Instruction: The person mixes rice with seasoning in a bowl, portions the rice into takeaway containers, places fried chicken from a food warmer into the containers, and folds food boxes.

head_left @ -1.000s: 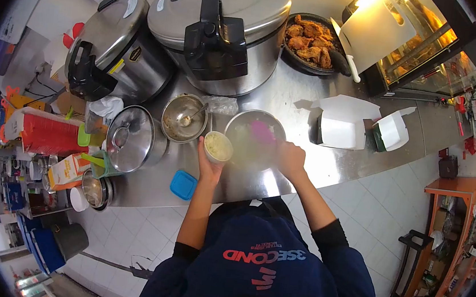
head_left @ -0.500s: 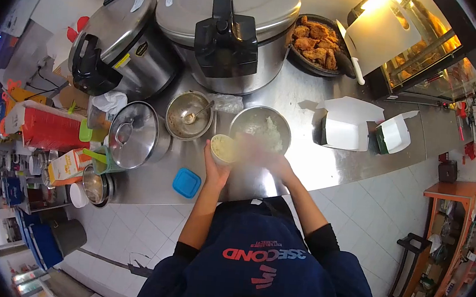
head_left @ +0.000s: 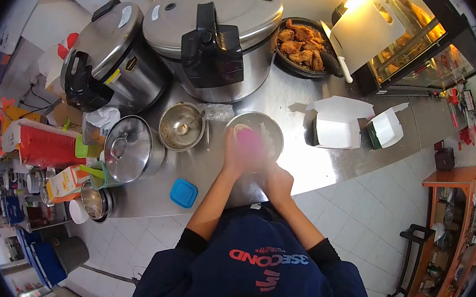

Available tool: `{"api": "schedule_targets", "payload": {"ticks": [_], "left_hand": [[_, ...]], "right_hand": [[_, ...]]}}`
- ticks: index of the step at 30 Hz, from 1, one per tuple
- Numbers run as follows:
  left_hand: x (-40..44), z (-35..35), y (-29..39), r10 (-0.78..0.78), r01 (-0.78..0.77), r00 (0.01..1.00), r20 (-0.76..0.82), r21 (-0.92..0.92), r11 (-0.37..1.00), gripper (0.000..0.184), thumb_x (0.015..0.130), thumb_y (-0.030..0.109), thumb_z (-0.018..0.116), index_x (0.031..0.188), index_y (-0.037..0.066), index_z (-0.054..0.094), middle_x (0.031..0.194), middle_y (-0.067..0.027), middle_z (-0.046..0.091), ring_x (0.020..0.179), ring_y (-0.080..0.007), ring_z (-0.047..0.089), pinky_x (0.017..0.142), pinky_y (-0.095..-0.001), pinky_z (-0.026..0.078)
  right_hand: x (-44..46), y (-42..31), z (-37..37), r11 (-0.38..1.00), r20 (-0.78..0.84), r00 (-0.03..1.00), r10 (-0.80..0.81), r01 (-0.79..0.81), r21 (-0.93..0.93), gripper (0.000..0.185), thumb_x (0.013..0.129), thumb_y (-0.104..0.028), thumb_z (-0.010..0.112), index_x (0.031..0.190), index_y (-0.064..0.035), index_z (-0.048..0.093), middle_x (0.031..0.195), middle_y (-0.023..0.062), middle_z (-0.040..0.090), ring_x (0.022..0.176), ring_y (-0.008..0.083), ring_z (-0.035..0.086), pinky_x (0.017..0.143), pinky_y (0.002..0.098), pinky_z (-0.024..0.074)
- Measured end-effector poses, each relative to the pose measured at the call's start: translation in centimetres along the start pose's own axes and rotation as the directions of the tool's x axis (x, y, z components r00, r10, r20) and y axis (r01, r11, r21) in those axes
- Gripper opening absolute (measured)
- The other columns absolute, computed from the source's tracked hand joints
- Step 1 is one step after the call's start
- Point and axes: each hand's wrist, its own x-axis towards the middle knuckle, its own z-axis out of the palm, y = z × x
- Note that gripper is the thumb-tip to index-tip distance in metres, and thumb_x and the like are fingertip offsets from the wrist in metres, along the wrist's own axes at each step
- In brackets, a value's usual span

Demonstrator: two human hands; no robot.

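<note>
My left hand is wrapped round a small pale cup, tilted over a metal bowl. From my closed right hand a pink, flat-looking utensil reaches across the cup's mouth. Motion smears it, so its exact kind and whether it touches the cup are unclear. White rice shows inside the bowl, partly hidden by my hands and the utensil. The cup's contents are mostly covered now.
Two big rice cookers stand behind. A second bowl with a spoon, a lidded pot and a blue container are left. Right are open boxes, fried chicken in a black pan and a knife.
The cup has gone from beside the bowl to over it, and the pink utensil now covers its mouth. My right hand has come closer to the left. The camera view has shifted slightly.
</note>
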Motion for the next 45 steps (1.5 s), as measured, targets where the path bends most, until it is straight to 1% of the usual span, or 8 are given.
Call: {"api": "schedule_targets", "payload": {"ticks": [10, 17, 22, 25, 26, 31, 38, 45], "left_hand": [[0.4, -2.2, -0.3, 0.047, -0.012, 0.991, 0.129, -0.263, 0.965, 0.052, 0.088, 0.055, 0.040, 0.118, 0.015, 0.055, 0.116, -0.0054, 0.058, 0.106, -0.0211, 0.055, 0.087, -0.0397, 0.047], [-1.4, 0.6, -0.4, 0.012, -0.010, 1.000, 0.017, -0.113, 0.994, 0.050, 0.089, 0.053, 0.041, 0.119, 0.014, 0.054, 0.115, -0.0039, 0.058, 0.107, -0.0202, 0.054, 0.091, -0.0392, 0.044], [-1.1, -0.9, 0.3, -0.036, 0.051, 0.995, 0.097, -0.159, 0.986, 0.049, 0.090, 0.052, 0.042, 0.119, 0.014, 0.054, 0.116, -0.0044, 0.058, 0.106, -0.0199, 0.055, 0.089, -0.0386, 0.046], [-0.2, -1.2, 0.0, -0.008, 0.012, 0.998, 0.070, -0.062, 0.998, 0.049, 0.089, 0.051, 0.044, 0.118, 0.013, 0.054, 0.116, -0.0047, 0.058, 0.106, -0.0204, 0.056, 0.089, -0.0392, 0.047], [0.2, -1.5, -0.3, 0.013, -0.013, 0.998, 0.055, 0.006, 1.000, 0.048, 0.089, 0.050, 0.044, 0.118, 0.013, 0.054, 0.116, -0.0048, 0.058, 0.106, -0.0206, 0.056, 0.089, -0.0395, 0.047], [-1.6, -2.4, 1.0, -0.022, 0.021, 1.000, 0.000, -0.066, 0.998, 0.052, 0.088, 0.052, 0.046, 0.118, 0.010, 0.054, 0.115, -0.0078, 0.059, 0.106, -0.0222, 0.057, 0.090, -0.0394, 0.048], [-2.8, -6.8, 3.1, -0.030, 0.018, 0.998, -0.061, -0.186, 0.982, 0.055, 0.086, 0.058, 0.046, 0.113, 0.010, 0.055, 0.109, -0.0107, 0.060, 0.094, -0.0253, 0.061, 0.074, -0.0417, 0.053], [-4.0, -7.3, 2.9, -0.059, 0.043, 0.998, -0.036, -0.346, 0.937, 0.061, 0.085, 0.060, 0.045, 0.113, 0.007, 0.055, 0.104, -0.0134, 0.061, 0.088, -0.0305, 0.062, 0.070, -0.0388, 0.054]], "right_hand": [[2.1, 1.8, -2.3, 0.767, 0.243, 0.883, 0.401, -0.469, 0.438, 0.024, 0.096, -0.023, 0.045, 0.097, -0.0022, 0.057, 0.072, 0.0210, 0.061, 0.069, 0.0393, 0.061, 0.059, 0.0425, 0.0457], [0.5, 0.1, 1.0, 0.808, 0.390, 0.897, 0.207, -0.381, 0.448, 0.025, 0.096, -0.024, 0.043, 0.094, -0.0022, 0.054, 0.074, 0.0320, 0.057, 0.073, 0.0515, 0.055, 0.064, 0.0565, 0.0424], [3.3, 4.8, -0.9, 0.329, 0.818, 0.549, 0.172, -0.815, 0.477, 0.032, 0.098, -0.035, 0.040, 0.095, -0.0094, 0.060, 0.051, -0.0040, 0.038, 0.040, 0.0051, 0.032, 0.033, 0.0221, 0.0227], [4.0, 3.5, -1.4, 0.555, 0.703, 0.644, 0.301, -0.718, 0.420, 0.033, 0.097, -0.034, 0.041, 0.094, -0.0061, 0.060, 0.055, 0.0051, 0.049, 0.042, 0.0151, 0.043, 0.038, 0.0301, 0.0351], [1.5, 3.5, 2.7, 0.794, 0.237, 0.968, 0.085, -0.209, 0.571, 0.032, 0.097, -0.031, 0.043, 0.095, -0.0028, 0.059, 0.064, 0.0156, 0.058, 0.051, 0.0255, 0.051, 0.051, 0.0380, 0.0447], [2.8, 2.0, -1.4, 0.742, 0.486, 0.857, 0.172, -0.437, 0.508, 0.030, 0.095, -0.028, 0.045, 0.093, -0.0034, 0.062, 0.082, 0.0231, 0.064, 0.078, 0.0407, 0.063, 0.067, 0.0453, 0.0479], [4.5, 4.6, 3.0, 0.884, 0.165, 0.961, 0.222, -0.127, -0.450, 0.031, 0.084, -0.017, 0.052, 0.109, -0.0006, 0.060, 0.077, 0.0133, 0.066, 0.065, 0.0267, 0.067, 0.055, 0.0366, 0.0524], [5.4, 3.6, 3.6, 0.943, 0.366, 0.907, 0.208, -0.086, -0.322, 0.037, 0.083, -0.010, 0.051, 0.118, -0.0013, 0.055, 0.083, 0.0124, 0.064, 0.063, 0.0259, 0.066, 0.053, 0.0368, 0.0514]]}}
